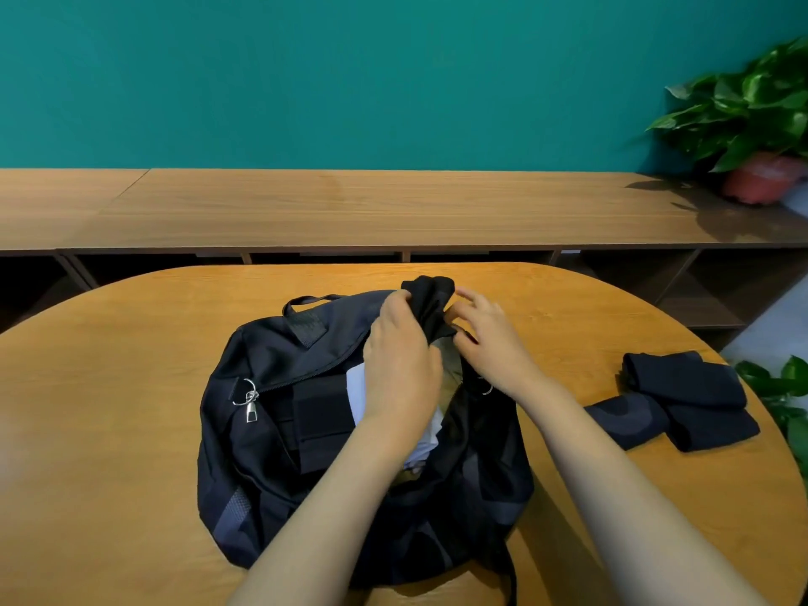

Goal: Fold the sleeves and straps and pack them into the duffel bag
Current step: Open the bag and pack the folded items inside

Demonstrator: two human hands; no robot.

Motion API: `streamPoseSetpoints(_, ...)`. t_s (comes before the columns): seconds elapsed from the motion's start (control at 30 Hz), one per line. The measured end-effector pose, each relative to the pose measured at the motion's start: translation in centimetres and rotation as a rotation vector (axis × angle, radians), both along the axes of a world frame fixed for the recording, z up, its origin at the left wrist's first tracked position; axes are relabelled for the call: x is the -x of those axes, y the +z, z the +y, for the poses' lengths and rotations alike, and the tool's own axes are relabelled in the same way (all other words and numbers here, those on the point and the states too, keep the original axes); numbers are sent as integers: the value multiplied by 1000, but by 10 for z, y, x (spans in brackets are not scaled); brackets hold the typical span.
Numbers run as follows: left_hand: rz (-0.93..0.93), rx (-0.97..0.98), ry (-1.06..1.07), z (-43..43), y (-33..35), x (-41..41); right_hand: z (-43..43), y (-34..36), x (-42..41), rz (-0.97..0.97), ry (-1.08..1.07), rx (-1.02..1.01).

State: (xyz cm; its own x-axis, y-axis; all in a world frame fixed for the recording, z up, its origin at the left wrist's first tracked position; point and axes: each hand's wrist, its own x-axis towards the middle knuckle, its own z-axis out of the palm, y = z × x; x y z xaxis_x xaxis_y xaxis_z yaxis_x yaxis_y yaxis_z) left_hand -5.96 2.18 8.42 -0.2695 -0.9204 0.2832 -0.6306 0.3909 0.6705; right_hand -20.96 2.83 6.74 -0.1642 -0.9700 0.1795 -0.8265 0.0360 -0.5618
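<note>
Head view: the left hand (400, 356) grips a black sleeve (430, 299) over the far end of the open duffel bag (271, 430). The right hand (489, 343) touches it too; I cannot tell if it pinches. The sleeve may come unfolded or catch on the zip (306, 376) if pushed in fast.

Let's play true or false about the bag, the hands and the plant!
1. The duffel bag is zipped shut. False: it is open, with something pale showing inside.
2. The left hand grips a black cloth over the bag. True.
3. Some folded black pieces lie on the table, right of the bag. True.
4. The potted plant stands on the table. False: it stands on the long shelf by the wall.
</note>
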Motion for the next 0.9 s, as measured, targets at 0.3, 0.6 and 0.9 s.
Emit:
streamPoseSetpoints(0.3, -618, 475, 68, -12, -46, 23, -24, -13, 13, -79, 56, -120)
streamPoseSetpoints(0.6, -1072, 364, -85, -19, -43, 37, -28, 5, 13, -95, 31, -92)
streamPoseSetpoints(0.9, -839, 41, -221, -34, -34, 46, -26, 0, 11, -53, 49, -165)
